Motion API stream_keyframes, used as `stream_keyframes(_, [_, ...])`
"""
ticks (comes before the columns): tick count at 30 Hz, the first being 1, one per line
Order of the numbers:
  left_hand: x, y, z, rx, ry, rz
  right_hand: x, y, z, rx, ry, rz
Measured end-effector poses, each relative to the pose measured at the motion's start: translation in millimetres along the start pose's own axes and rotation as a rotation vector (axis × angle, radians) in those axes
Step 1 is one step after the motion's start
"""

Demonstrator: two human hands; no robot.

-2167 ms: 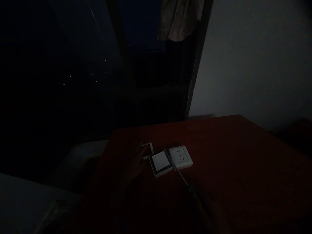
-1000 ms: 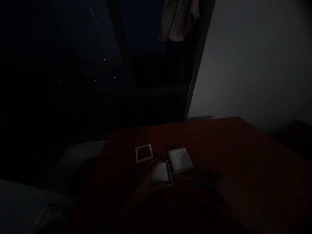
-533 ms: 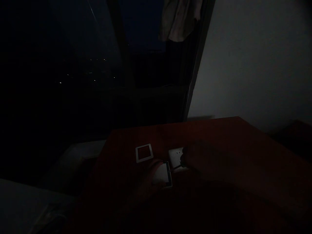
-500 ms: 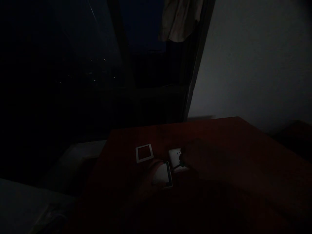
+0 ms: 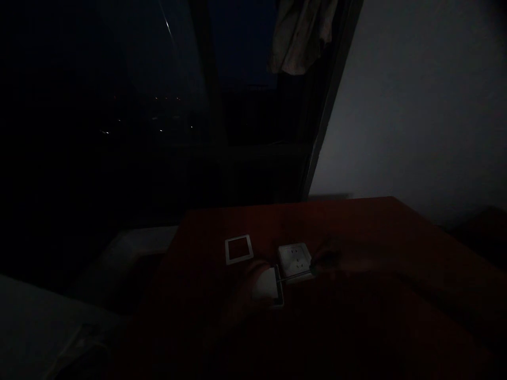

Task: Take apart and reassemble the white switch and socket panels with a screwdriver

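Observation:
The scene is very dark. On a red table (image 5: 356, 227) lie a white square frame (image 5: 238, 249), a white switch plate (image 5: 268, 286) and a white wall socket (image 5: 295, 255). My left hand (image 5: 241, 295) rests on the switch plate's left side, fingers curled over its edge. My right hand (image 5: 336, 259) comes in from the right beside the socket and grips a screwdriver (image 5: 295, 275). Its thin shaft points left, the tip at the switch plate's right edge.
A dark window (image 5: 158, 105) with distant lights fills the back left, with a pale cloth (image 5: 301, 37) hanging at its top. A grey wall (image 5: 415, 105) stands behind the table. A pale surface (image 5: 43, 327) lies at the lower left.
My left hand left the frame and took hold of the switch plate, drawing it nearer. My right hand swung the screwdriver over the socket, and its shaft now lies flatter, pointing left.

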State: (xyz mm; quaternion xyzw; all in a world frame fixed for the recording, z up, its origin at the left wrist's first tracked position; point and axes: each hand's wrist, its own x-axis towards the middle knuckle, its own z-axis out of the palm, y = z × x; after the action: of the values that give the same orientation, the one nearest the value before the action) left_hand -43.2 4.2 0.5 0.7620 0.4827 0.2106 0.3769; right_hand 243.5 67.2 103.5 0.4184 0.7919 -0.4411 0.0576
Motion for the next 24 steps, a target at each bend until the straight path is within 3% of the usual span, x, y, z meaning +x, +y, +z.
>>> stream_keyframes(5, [-1.0,-5.9,2.6,0.020,0.008,0.011,-8.3,24.4,23.0,0.213,0.034,0.010])
stream_keyframes(12, [0.8,-8.9,3.2,0.029,0.021,0.036,-17.0,35.2,52.7,0.373,0.116,0.177])
stream_keyframes(20, [1.9,-3.9,3.0,0.005,0.096,0.046,-21.6,39.2,91.2,0.452,0.198,0.078])
stream_keyframes(24, [3.3,0.2,-9.6,-0.018,0.235,0.029,-25.7,38.6,97.2,0.416,0.233,0.066])
